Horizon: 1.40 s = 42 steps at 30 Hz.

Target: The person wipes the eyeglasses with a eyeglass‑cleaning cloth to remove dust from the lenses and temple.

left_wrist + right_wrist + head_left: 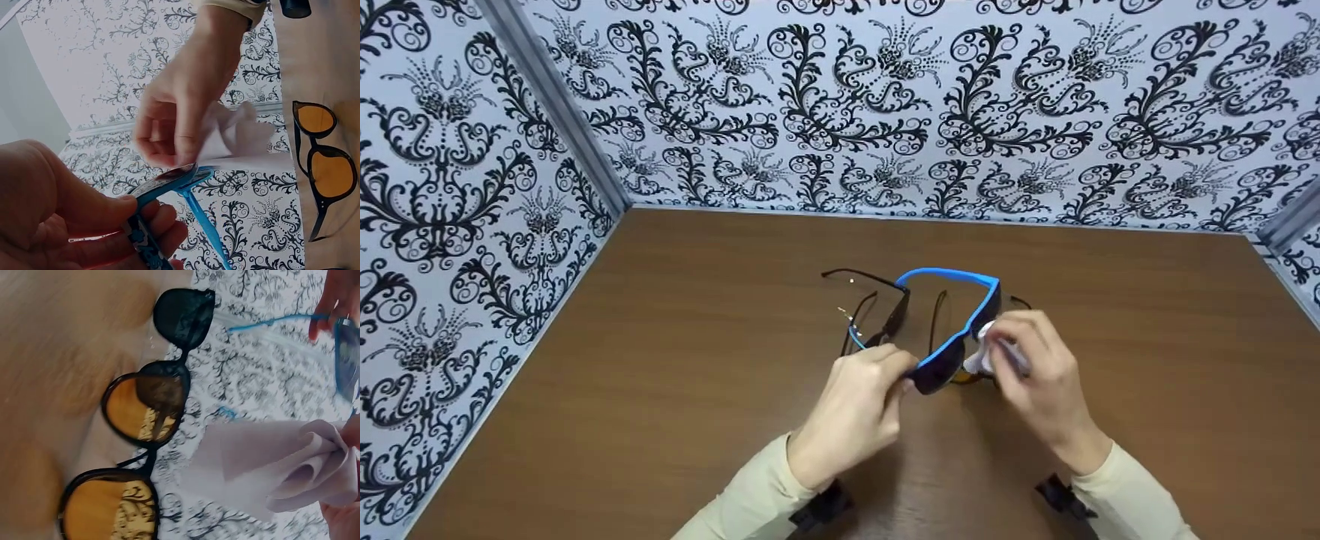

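The blue-framed, dark-lensed sunglasses were above the brown wood-grained table, one end pinched in your left hand. Your right hand pinched a crumpled, pale lilac cloth close to the lenses. Black-framed, orange-lensed glasses and black-framed, dark-lensed sunglasses rested on the table.

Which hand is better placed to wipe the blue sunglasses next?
Probably the right hand: it holds the pale cloth close to the blue sunglasses. The left hand grips them at one end, so it seems better suited to steadying.
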Motion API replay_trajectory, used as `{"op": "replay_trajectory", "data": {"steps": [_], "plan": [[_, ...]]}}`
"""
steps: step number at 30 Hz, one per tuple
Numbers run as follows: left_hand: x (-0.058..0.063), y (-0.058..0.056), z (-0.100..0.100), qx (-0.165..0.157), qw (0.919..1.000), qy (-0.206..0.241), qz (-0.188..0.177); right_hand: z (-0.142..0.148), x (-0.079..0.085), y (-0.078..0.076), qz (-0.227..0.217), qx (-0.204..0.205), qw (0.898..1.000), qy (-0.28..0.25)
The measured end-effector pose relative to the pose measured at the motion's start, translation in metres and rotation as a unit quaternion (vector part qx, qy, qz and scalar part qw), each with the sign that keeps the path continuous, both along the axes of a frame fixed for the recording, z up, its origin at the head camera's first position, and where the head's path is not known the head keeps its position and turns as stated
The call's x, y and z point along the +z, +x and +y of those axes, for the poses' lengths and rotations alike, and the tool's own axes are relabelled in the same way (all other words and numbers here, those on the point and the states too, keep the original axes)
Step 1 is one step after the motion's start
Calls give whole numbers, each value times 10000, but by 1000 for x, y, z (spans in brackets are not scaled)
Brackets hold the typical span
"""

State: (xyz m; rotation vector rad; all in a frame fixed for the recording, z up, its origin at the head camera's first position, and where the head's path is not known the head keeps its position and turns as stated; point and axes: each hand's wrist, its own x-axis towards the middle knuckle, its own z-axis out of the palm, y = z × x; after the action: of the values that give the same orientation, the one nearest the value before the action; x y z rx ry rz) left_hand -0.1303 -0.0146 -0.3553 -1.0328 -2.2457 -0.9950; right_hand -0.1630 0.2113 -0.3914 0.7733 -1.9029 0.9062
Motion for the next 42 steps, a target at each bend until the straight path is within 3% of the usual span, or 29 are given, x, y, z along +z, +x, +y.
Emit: {"op": "replay_trajectory", "data": {"steps": [4, 8, 13, 19, 27, 36, 42], "plan": [[1, 3, 0, -185, 9996, -213, 14, 14, 0, -4, -366, -442, 9982, -183], [1, 8, 1, -381, 9985, -388, 60, 19, 6, -2, -477, -574, 9967, -328], [0, 8, 2, -330, 9990, -292, -20, 8, 14, 5, -183, -134, 9993, -296], [-3, 1, 1, -96, 9998, 27, -163, -5, 12, 9, 103, 515, 9985, 126], [1, -3, -3, 11, 9988, 271, -411, -8, 7, 11, 50, 492, 9988, 34], [6, -2, -5, 165, 9966, 652, -486, -24, 9, 21, 82, 518, 9973, -511], [7, 0, -1, -42, 9946, 919, -484, -32, 14, 29, -144, 697, 9916, -1077]]}}
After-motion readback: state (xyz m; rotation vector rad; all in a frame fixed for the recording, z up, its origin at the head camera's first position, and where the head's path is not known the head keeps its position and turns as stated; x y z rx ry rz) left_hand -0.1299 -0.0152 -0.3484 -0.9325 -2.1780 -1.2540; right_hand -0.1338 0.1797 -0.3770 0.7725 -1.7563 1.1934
